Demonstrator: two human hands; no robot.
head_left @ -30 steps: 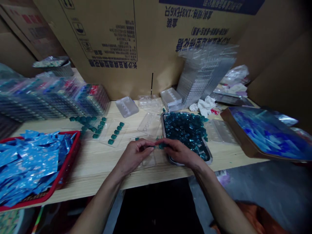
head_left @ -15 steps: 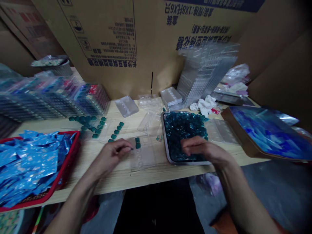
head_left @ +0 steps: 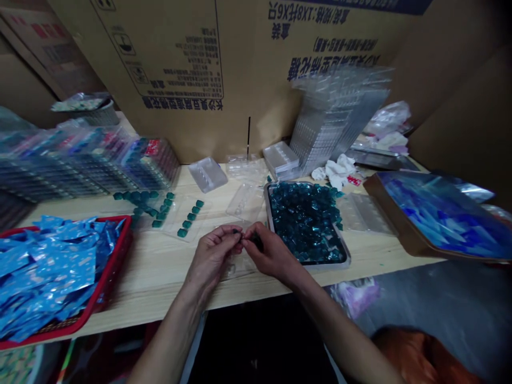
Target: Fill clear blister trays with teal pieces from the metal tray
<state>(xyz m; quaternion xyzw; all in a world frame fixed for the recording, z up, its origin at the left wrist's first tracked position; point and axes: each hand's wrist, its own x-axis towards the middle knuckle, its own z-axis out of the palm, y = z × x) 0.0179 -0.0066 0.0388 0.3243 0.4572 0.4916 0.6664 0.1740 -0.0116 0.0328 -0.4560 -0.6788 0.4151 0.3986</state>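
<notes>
My left hand [head_left: 214, 250] and my right hand [head_left: 270, 252] meet, fingertips nearly touching, over a clear blister tray [head_left: 241, 268] mostly covered by them. A small dark teal piece [head_left: 239, 232] shows in the left hand's pinch. The right hand's fingers are curled, with something dark partly visible inside; I cannot make it out. Just right of my hands lies a metal tray [head_left: 347, 260] heaped with glossy teal pieces [head_left: 304, 218]. To the left, another clear blister tray carries a row of teal pieces [head_left: 191, 217], with more teal pieces [head_left: 144, 202] beyond it.
A red basket [head_left: 127, 234] of blue packets [head_left: 60, 266] occupies the left. Filled clear packs [head_left: 148, 160] are stacked behind it. At the back right rises a tall stack of clear trays [head_left: 332, 128]. A cardboard box [head_left: 384, 213] of blue film stands right; large cardboard [head_left: 256, 80] walls the back.
My right hand has left the metal tray and moved left to meet my left hand. My left hand has shifted right, over the blister tray.
</notes>
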